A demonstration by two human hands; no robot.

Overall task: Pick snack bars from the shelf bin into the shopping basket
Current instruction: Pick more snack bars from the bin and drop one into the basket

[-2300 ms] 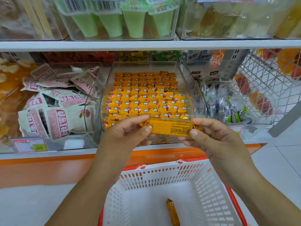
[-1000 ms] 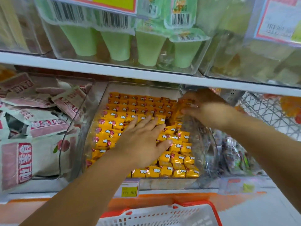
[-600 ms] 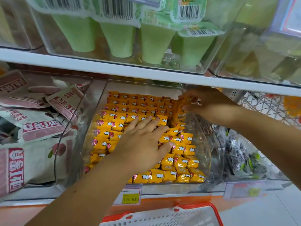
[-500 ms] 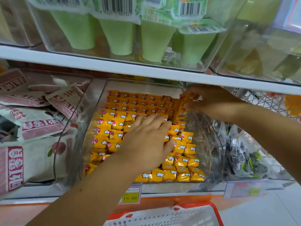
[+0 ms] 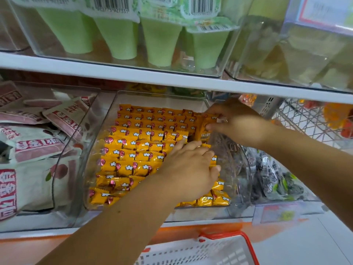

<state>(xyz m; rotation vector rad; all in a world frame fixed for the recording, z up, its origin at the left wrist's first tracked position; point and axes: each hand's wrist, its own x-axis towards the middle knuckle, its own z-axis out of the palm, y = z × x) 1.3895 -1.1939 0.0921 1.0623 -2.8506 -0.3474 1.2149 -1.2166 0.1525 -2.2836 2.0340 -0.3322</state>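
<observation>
Mid-pick, seemingly. Pinching one snack bar (image 5: 202, 129) upright between curled fingers (image 5: 211, 127) of the right hand (image 5: 240, 121), not yet clear of the bin (image 5: 238, 169). Pressing flat on bars (image 5: 133, 153) just nearer with the left hand (image 5: 189, 169), fingers nearly straight, gripping nothing. Yet to reach the shopping basket (image 5: 223, 234), well below both; contents unseen.

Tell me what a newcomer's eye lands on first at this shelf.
The clear bin packed with rows of bright yellow snack bars fills the centre of the view. Both hands are in it: the left hand lies flat on the bars, while the right hand pinches an upended bar at the back right corner. Above, pale green cups stand on the white shelf; the white, red-rimmed shopping basket shows at the bottom edge.
</observation>
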